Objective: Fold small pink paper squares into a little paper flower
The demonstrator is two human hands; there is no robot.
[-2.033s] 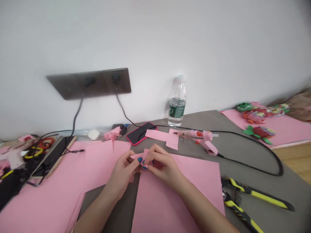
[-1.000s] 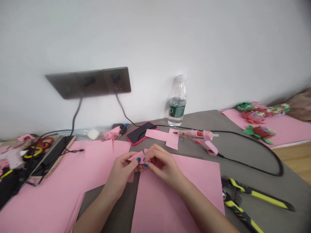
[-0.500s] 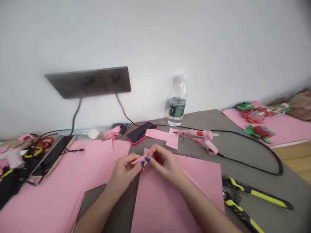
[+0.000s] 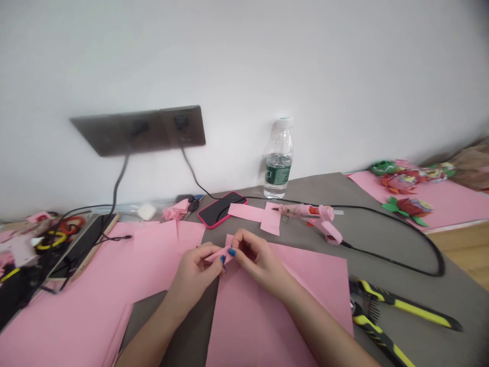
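Note:
A small piece of pink paper (image 4: 220, 254) is pinched between my two hands above the table. My left hand (image 4: 199, 270) grips its left part, thumb bent over the near edge. On the other side, my right hand (image 4: 256, 257) pinches the right end with thumb and fingers. Something thin and dark shows just under the left thumb, too small to make out. Beneath both hands lies a large pink sheet (image 4: 263, 311). Beyond them, pink paper strips (image 4: 246, 211) lie crossed by a pink glue gun (image 4: 307, 211), whose tip touches one strip.
A phone in a pink case (image 4: 222, 209) and a water bottle (image 4: 278, 165) stand toward the wall. At right lie yellow-black pliers (image 4: 405, 306) and the glue gun's looped cord (image 4: 431, 244). More pink sheets (image 4: 76, 300) and another phone (image 4: 84, 244) are left; paper flowers (image 4: 412, 206) sit far right.
My left thumb has shifted slightly left along the paper, and my right hand has barely moved. Everything else stays in place.

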